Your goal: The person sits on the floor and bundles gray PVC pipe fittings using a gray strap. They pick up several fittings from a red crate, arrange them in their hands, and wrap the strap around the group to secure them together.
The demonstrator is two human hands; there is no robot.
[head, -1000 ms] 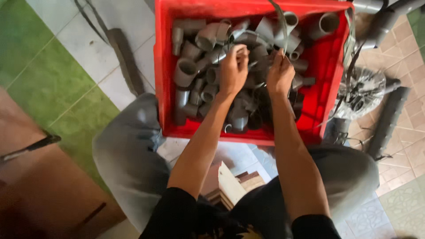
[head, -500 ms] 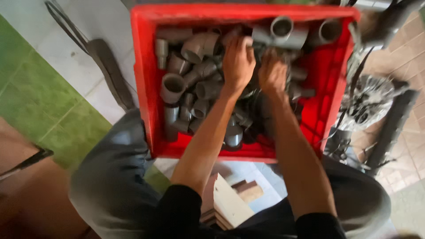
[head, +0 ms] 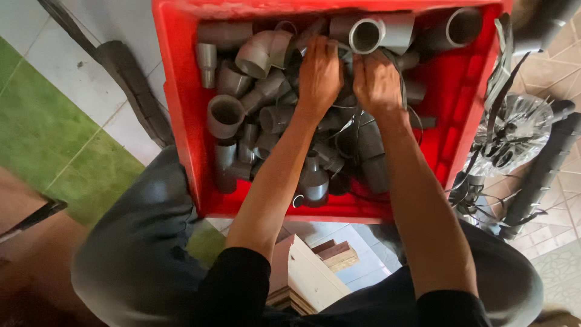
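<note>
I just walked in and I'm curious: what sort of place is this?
Probably a plumbing workshop or a hardware store's back room. A red crate is full of grey pipe fittings, both hands dig in it, and black pipes lie on the tiled floor.

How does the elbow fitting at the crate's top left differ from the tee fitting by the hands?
The elbow fitting is a curved bend; the tee fitting is straight with a side branch. The elbow lies clear of both hands, while the tee sits just above the right hand. The tee's round mouth faces the camera; the elbow's does not. Both are grey plastic, lying in the red crate.
</note>
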